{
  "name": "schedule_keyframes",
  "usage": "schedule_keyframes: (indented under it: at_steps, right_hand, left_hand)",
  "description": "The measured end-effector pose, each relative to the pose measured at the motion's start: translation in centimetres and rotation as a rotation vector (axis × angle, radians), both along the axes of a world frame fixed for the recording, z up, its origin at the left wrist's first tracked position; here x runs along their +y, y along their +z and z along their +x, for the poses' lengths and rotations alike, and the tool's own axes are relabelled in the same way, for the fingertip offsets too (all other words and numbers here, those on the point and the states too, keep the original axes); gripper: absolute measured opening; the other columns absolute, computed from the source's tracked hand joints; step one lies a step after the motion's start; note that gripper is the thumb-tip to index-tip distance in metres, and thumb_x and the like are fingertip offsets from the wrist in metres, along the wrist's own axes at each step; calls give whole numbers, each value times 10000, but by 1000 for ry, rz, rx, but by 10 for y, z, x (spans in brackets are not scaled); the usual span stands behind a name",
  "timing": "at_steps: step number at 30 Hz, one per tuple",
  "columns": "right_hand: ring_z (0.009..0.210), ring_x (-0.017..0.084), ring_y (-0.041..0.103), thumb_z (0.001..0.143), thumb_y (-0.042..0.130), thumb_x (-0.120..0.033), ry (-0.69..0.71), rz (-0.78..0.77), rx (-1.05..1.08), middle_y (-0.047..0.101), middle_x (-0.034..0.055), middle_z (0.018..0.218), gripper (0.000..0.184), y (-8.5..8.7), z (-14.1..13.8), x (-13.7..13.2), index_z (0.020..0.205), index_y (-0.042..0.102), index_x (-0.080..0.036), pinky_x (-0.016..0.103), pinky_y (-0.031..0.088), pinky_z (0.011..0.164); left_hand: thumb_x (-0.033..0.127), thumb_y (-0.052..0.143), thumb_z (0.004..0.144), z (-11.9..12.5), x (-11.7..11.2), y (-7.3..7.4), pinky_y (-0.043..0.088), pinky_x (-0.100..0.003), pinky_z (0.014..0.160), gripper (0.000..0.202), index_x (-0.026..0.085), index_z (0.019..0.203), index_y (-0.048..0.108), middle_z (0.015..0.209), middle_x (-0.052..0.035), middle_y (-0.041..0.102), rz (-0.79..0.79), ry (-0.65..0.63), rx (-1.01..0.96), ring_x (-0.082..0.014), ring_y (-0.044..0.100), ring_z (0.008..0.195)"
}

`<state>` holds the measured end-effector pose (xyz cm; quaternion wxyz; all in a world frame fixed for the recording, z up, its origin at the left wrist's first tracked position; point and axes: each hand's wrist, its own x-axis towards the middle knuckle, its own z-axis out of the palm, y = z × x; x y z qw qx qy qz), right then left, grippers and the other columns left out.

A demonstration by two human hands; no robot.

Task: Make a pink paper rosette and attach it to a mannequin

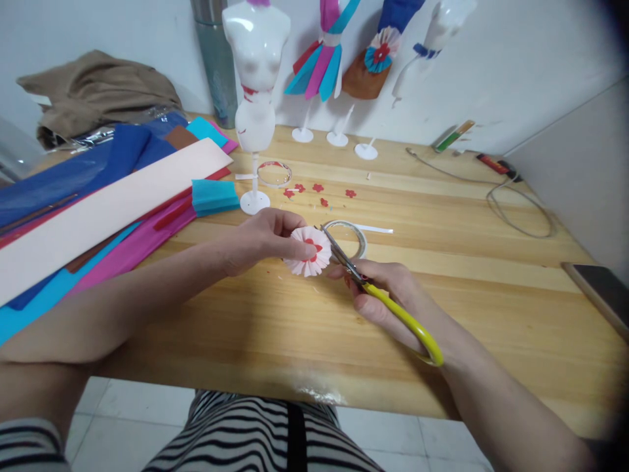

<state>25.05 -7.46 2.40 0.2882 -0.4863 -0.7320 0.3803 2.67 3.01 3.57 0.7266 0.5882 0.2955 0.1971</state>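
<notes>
Between the thumb and fingers of my left hand [272,239] is a pleated pale pink paper rosette [301,263] with a red flower at its centre. My right hand [393,298] grips a pair of scissors [403,318] with yellow handles. The metal blades point up and left, their tips close to the rosette's right edge; I cannot tell whether they touch it. Behind the blades a roll of white tape [363,244] lies on the table. Several small red paper flowers [318,187] are scattered just beyond the rosette.
A white mannequin [255,124] stands beyond my left hand, beside a clear tape ring [289,174]. Coloured crepe paper [113,210] is piled at the left. Dressed mannequins [324,65] line the wall. A cable [496,203] and a phone [597,292] lie at the right.
</notes>
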Motion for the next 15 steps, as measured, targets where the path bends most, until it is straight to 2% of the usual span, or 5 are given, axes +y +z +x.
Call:
schedule_keyframes:
  at_steps: [3,9,15]
  right_hand:
    - [543,113,366,866,494,-730,-16,-9,-19,438,-17,630,585,1,-1,0,851,643,-164,280,265,489]
    - [533,110,352,849,516,-735,-43,-14,-13,429,-22,613,612,-1,-2,0,921,682,-150,271,273,475]
    - [511,96,289,840,576,-692,-80,-49,18,390,-37,592,547,-2,-2,-1,865,689,-157,266,245,460]
  left_hand:
    - [288,786,636,0,0,1,420,-226,532,228,113,687,650,638,-30,653,-8,2,7,-117,583,577]
    - [288,787,621,1,0,2,417,-224,531,226,115,673,651,636,-30,654,-8,12,15,-112,572,572]
    - [300,797,618,1,1,1,409,-224,523,249,107,670,649,634,-37,654,-10,11,15,-114,573,571]
